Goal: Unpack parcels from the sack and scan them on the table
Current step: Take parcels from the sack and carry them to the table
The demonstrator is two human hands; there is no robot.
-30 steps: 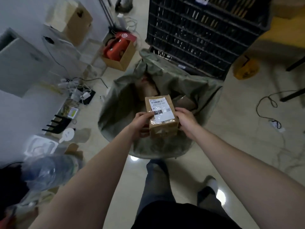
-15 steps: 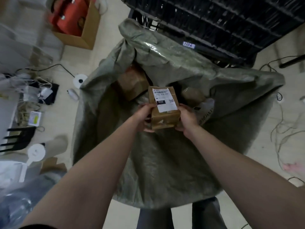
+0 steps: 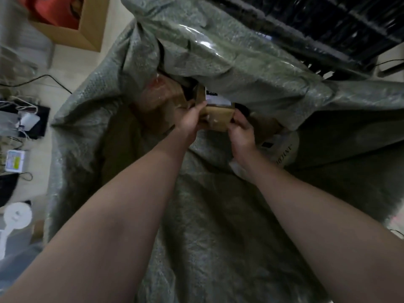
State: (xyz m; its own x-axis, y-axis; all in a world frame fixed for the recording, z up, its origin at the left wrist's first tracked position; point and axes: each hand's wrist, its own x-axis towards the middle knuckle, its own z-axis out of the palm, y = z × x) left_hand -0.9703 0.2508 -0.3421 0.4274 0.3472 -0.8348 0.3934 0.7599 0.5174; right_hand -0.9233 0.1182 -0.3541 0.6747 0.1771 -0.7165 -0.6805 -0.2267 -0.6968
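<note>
I hold a brown cardboard parcel (image 3: 219,116) in the mouth of the grey-green woven sack (image 3: 218,215).
My left hand (image 3: 189,119) and right hand (image 3: 241,132) grip its ends; the sack's fold seems to overhang it, so I'd pull back level.

— Does the whole parcel (image 3: 218,119) show?
— No; the sack's (image 3: 229,62) fold covers its far end, and the label's (image 3: 215,99) print blurs.
— The carton (image 3: 90,27)?
— Cut off by the top edge.
</note>
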